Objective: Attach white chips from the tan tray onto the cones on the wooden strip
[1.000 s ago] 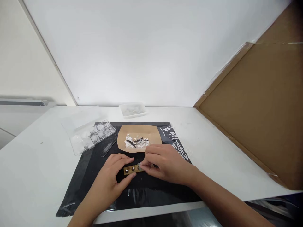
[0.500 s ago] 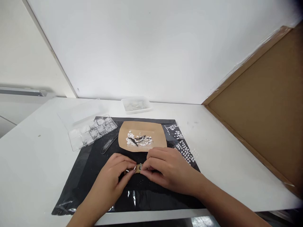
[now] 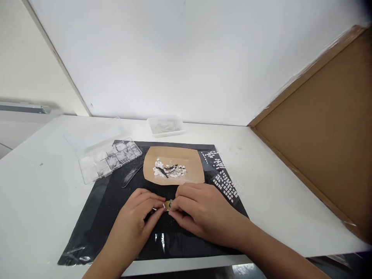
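Note:
My left hand (image 3: 138, 217) is closed, thumb and fingertips pinching the left end of a small tan piece (image 3: 167, 205) low over the black mat (image 3: 116, 217). Small white bits show by those fingertips. From the other side, my right hand (image 3: 203, 211) has its fingers pressed together at the piece's right end. A dark spot shows on the piece between the two hands; my fingertips cover much of the rest. Just beyond the hands lies a brown card (image 3: 174, 152) bearing a heap of white flakes (image 3: 171, 170) and dark strips.
A clear compartment box (image 3: 109, 159) with its lid open holds whitish pieces at the left. Beside it lies a thin, round-ended strip (image 3: 132, 176). A translucent tub (image 3: 165, 127) stands at the back. Small white rectangles (image 3: 225, 184) cover the mat's right side. A brown panel (image 3: 316, 128) leans at right.
Both hands keep their hold on the small tan piece, and the right fingertips have shifted slightly on it. The whole view has shifted a little.

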